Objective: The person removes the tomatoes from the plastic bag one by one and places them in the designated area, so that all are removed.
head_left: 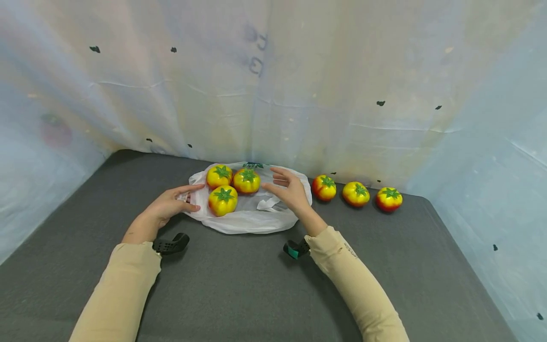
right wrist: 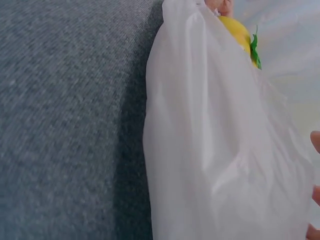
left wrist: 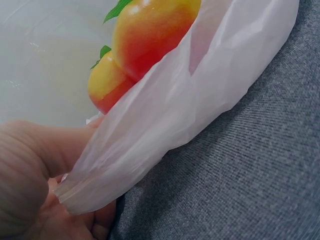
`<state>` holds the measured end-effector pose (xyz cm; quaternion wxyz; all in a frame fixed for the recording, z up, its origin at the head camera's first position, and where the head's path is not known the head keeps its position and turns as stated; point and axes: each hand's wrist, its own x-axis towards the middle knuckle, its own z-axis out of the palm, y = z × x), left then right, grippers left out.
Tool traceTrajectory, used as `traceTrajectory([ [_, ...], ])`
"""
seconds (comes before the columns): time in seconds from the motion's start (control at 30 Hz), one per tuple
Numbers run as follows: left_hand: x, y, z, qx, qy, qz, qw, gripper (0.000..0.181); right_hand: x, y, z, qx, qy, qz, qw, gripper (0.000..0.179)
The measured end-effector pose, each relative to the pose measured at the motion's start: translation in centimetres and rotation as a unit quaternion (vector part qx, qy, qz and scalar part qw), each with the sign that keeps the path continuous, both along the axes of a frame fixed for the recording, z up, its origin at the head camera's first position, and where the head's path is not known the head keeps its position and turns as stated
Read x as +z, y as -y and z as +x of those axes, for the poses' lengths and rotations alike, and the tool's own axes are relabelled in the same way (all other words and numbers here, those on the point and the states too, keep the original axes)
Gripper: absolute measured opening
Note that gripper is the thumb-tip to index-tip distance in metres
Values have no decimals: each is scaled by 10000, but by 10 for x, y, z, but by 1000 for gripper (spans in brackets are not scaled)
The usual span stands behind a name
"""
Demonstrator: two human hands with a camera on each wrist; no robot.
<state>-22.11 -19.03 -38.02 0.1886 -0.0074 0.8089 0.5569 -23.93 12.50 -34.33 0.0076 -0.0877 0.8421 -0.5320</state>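
Observation:
A white plastic bag lies spread with its mouth facing up on the grey table. Inside it, toward the left, are three yellow-red tomatoes with green leafy tops: one in front, one behind it and one to the right. My left hand pinches the bag's left rim, the thumb over the plastic and fingers beneath it in the left wrist view. Over the bag's right part hovers my right hand, fingers loosely extended and holding nothing. Only its fingertips show in the right wrist view.
Three more tomatoes sit in a row right of the bag: a near one, a middle one and an outer one. Pale plastic sheeting hangs behind the table and along both sides.

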Motion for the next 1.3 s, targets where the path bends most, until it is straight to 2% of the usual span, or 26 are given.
traceTrajectory([
  [0.23,-1,0,-1,-11,0,47,10000,73,-1,8,-5,73,171,63,9998,61],
  [0.53,-1,-1,0,32,50,82,9999,72,-4,22,-14,192,278,580,9977,68],
  [0.93,0,-3,2,68,54,161,9998,71,-8,33,-19,138,462,521,9975,70],
  [1.3,2,-3,2,47,90,101,9999,72,-14,43,-23,78,478,676,9965,68],
])
